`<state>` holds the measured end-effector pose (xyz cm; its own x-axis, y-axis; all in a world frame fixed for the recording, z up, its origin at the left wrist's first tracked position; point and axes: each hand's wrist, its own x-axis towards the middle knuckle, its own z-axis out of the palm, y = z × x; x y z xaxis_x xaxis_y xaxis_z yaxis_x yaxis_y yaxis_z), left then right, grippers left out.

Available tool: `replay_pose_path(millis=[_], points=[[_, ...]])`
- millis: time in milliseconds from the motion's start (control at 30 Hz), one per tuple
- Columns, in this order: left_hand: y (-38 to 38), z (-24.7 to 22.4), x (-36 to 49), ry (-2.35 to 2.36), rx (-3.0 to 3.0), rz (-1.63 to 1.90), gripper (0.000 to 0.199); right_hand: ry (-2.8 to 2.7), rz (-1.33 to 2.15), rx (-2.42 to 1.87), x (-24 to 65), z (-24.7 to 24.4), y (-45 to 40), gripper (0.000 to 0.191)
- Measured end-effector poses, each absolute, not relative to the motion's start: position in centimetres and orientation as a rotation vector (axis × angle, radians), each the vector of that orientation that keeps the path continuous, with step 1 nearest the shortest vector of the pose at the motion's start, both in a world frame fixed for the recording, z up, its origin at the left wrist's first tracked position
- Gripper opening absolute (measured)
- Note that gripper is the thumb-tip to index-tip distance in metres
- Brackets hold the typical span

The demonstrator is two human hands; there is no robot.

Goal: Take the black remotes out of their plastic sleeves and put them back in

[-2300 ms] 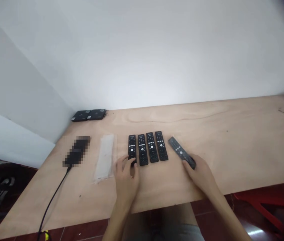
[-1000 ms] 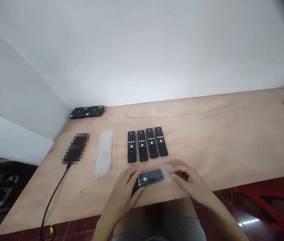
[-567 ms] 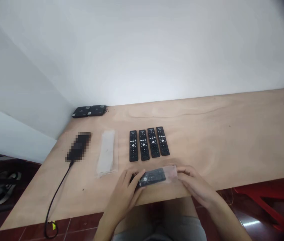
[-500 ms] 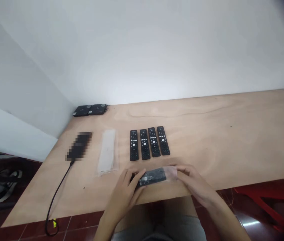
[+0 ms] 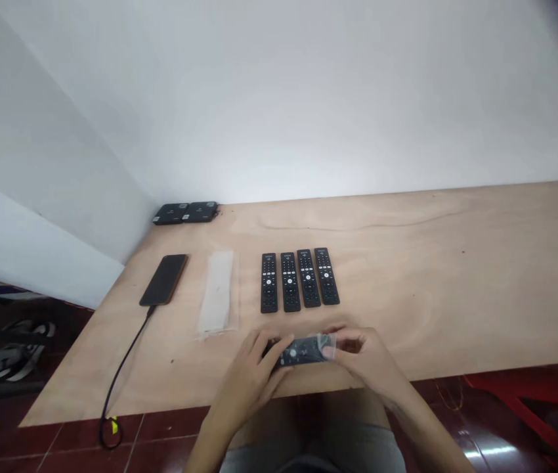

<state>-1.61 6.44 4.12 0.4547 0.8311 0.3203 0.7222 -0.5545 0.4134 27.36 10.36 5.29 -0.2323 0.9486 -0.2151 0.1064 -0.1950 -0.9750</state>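
A black remote in a clear plastic sleeve [image 5: 303, 351] lies crosswise near the table's front edge, between my hands. My left hand [image 5: 258, 368] grips its left end, fingers over the top and thumb along the near side. My right hand [image 5: 358, 351] pinches the sleeve at the right end, where the plastic is folded against the remote. Beyond my hands, several bare black remotes [image 5: 268, 282] stand in a row, buttons up. Left of that row lies a flat stack of clear plastic sleeves [image 5: 217, 292].
A phone [image 5: 164, 280] with a black cable [image 5: 128, 368] lies at the left of the wooden table [image 5: 407, 263]; the cable hangs over the front edge. Two black boxes [image 5: 200, 211] sit at the back left corner by the wall. A red stool [image 5: 515, 394] is at the lower right.
My right hand has moved left, and the loose end of the sleeve is now folded in against the remote. The view has shifted slightly.
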Motion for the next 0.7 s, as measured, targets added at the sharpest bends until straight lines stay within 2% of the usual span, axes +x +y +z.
replay_pose_path(millis=[233, 400, 700], points=[[6.7, 4.4, -1.6, 1.298, 2.442, 0.796, 0.051, -1.252, 1.595, -1.314, 27.7, 5.6, 10.3, 0.043], [6.8, 4.3, -1.7, 1.274, 2.433, 0.768, 0.052, -1.216, 1.488, -1.357, 30.9, 5.1, 10.4, 0.040], [6.9, 3.9, -1.7, 1.283, 2.473, 0.766, 0.033, -0.814, 1.403, -1.412, 38.8, 4.2, 10.2, 0.037]])
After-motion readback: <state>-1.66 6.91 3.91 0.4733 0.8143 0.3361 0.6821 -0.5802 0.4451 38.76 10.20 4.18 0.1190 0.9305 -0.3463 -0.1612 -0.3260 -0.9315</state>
